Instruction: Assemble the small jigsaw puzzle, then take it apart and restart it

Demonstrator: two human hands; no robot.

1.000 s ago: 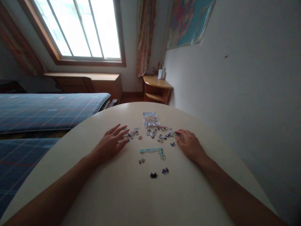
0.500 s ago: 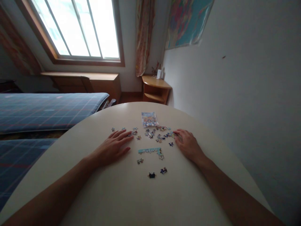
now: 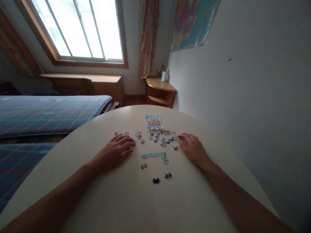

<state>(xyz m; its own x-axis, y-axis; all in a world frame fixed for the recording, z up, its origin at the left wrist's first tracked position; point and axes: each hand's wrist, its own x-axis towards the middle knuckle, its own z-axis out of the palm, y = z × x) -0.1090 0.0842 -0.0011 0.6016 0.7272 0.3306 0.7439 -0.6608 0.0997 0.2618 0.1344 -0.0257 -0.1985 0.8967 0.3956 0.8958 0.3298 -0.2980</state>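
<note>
My left hand (image 3: 117, 149) lies on the table left of the loose jigsaw pieces, fingers stretched out. A dark piece (image 3: 127, 149) peeks from beneath it, and another touches its fingertips. At the right end of the main group of jigsaw pieces (image 3: 154, 137), my right hand (image 3: 193, 147) rests with fingers slightly bent and apart, fingertips against the outer pieces. Between the hands is a joined corner strip (image 3: 153, 155) with a light blue edge. Nearer to me lie single pieces: a patterned one (image 3: 143, 166), a black one (image 3: 155, 180) and a dark multicoloured one (image 3: 168, 175).
A printed picture sheet (image 3: 153, 123) lies behind the pieces on the round cream table (image 3: 136, 207). To the left are beds with plaid covers (image 3: 53, 111); a white wall (image 3: 255, 97) runs along the right. A corner shelf (image 3: 161, 84) stands beyond the table.
My left hand has drawn back slightly toward the left, uncovering pieces near its fingertips; a dark piece now shows under it. My right hand stays nearly in place.
</note>
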